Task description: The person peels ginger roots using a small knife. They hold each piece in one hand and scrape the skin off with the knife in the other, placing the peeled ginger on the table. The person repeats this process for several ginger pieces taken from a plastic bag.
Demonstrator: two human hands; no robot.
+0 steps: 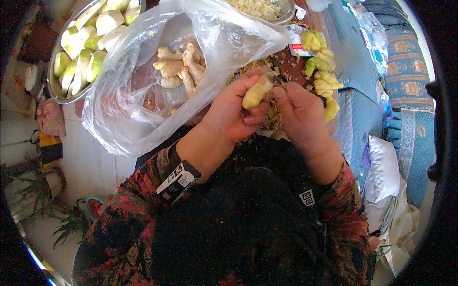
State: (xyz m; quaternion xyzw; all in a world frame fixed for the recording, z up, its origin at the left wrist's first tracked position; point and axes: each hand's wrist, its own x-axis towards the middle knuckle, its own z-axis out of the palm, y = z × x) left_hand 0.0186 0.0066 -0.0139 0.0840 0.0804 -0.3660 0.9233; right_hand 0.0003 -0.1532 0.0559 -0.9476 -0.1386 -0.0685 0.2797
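Observation:
A pale yellow ginger piece (258,93), mostly peeled, is gripped in my left hand (232,103). Close against its right side is my right hand (300,107), thumb and fingers pinched together. That hand is blurred, and whether a small tool is between its fingers is hidden. Brown peel scraps (273,119) lie below and around both hands. Unpeeled ginger roots (180,66) rest in a clear plastic bag (121,118) to the left of my hands. Peeled ginger pieces (325,80) form a row at the right edge of the brown table.
A metal basin (53,87) of cut green-and-white vegetable chunks stands at upper left. Another metal bowl (286,16) holds pale shreds. A white packet (296,41) lies by the peeled ginger. A blue sofa (352,118) borders the right. Potted spiky plants (73,221) stand at lower left.

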